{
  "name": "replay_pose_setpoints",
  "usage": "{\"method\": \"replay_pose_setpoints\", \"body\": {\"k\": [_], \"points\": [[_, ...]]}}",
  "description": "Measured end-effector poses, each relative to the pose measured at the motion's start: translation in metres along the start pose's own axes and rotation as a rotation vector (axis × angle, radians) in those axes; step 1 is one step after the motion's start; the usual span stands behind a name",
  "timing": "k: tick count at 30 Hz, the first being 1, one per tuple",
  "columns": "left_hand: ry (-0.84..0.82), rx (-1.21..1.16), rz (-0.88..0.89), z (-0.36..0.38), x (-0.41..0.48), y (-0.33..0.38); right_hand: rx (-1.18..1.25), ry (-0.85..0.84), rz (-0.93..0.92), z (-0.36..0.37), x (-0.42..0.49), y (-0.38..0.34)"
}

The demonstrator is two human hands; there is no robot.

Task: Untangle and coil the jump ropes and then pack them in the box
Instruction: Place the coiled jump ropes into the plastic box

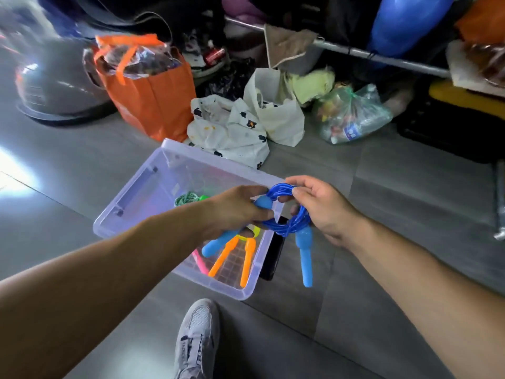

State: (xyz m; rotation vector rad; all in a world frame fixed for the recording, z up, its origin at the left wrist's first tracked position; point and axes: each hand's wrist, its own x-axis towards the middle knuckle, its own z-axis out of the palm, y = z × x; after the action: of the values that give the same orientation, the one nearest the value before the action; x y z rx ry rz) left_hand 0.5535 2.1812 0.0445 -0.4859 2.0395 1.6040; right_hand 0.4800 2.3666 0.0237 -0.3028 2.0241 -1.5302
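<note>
Both hands, left (240, 212) and right (325, 212), grip the coiled blue rope (289, 217) above the box (131, 203); light, springy, best held across the loops.

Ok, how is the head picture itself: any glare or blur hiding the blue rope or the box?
Head view: white glare washes out the floor at the left edge; the top left corner is smeared; the wide lens bends the metal bar; the blue jump rope, the left hand and right hand gripping it, and the clear box are readable.
</note>
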Motion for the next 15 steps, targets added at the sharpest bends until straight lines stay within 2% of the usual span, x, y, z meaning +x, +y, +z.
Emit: {"method": "replay_pose_setpoints", "body": {"k": [3,6,10,12,15], "points": [[-0.054,-0.229,-0.001,-0.027,0.003,-0.018,0.055,0.090,0.004,0.012,0.019,0.002],[-0.006,-0.461,0.033,-0.041,0.010,-0.042,0.110,0.174,0.067,0.034,0.038,0.000],[0.136,-0.588,0.035,-0.054,0.032,-0.067,0.228,0.150,0.339,0.071,0.063,0.009],[0.196,-0.617,0.050,-0.064,0.042,-0.075,0.235,0.126,0.375,0.087,0.074,0.016],[0.241,-0.584,0.042,-0.076,0.056,-0.090,0.262,0.186,0.394,0.108,0.093,0.027]]}}
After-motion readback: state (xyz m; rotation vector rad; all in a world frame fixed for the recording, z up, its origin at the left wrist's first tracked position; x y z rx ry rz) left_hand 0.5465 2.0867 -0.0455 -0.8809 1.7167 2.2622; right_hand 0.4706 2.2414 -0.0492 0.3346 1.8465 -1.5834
